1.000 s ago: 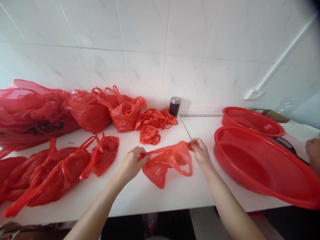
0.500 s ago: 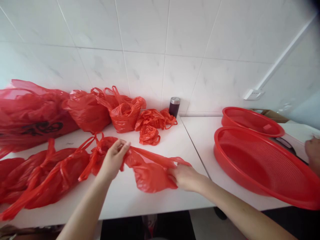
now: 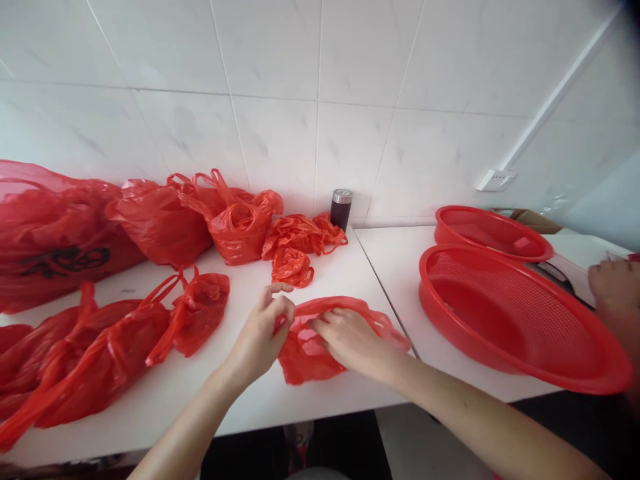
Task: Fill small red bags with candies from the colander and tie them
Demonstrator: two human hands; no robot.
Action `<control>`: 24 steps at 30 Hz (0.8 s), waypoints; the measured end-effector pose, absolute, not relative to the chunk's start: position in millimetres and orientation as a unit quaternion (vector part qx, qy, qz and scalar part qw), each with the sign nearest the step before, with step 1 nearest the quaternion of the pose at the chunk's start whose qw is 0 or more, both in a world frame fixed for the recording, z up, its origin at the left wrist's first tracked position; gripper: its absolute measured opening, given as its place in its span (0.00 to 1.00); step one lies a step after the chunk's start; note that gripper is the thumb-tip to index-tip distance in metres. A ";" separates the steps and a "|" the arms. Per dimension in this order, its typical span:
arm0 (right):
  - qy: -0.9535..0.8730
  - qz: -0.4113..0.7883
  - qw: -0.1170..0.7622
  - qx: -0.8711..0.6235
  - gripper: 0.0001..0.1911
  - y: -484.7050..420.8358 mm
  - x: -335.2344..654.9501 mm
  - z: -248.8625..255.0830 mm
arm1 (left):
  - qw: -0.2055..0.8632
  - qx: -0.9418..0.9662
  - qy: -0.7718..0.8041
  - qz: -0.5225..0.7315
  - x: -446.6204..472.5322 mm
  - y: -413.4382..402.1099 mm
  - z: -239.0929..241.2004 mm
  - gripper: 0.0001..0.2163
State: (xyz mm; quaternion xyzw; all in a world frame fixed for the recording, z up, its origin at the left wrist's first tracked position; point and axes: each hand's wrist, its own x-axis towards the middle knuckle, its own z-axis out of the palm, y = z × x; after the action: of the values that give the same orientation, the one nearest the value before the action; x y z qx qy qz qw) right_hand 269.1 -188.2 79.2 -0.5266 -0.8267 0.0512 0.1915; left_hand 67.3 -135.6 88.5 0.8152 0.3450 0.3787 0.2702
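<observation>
Handling a thin, translucent red plastic bag at the near middle of a white tabletop.
The left hand is curled, thumb and fingers pinching the bag's left edge; the right hand lies half-curled at its mouth, grip impossible to tell. A round red plastic mesh basket sits right.

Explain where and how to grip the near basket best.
Probably by the rim on the left, coming from the bag's side, thumb inside, fingers under the lip. The near basket's rim flares outward and its open top faces up, while the far basket sits close behind.
</observation>
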 end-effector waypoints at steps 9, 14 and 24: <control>-0.760 0.268 0.167 -0.568 0.30 -207.5 328.9 108.5 | 0.116 0.853 0.484 0.158 30.2 -122.4 66.7 0.26; -0.657 0.318 0.350 -0.587 0.21 -269.9 409.3 147.2 | 0.364 0.803 0.412 0.229 33.0 -132.9 85.8 0.22; -0.541 0.052 0.105 -0.832 0.22 -255.3 447.0 91.3 | 0.549 0.677 0.438 0.220 28.6 -146.3 117.0 0.24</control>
State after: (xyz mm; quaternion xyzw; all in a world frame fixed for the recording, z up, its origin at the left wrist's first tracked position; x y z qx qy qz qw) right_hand 447.0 -255.3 91.3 -0.8325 -0.5415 0.0518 0.1052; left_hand 28.6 -146.3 117.0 0.6767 0.4380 0.2198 0.5495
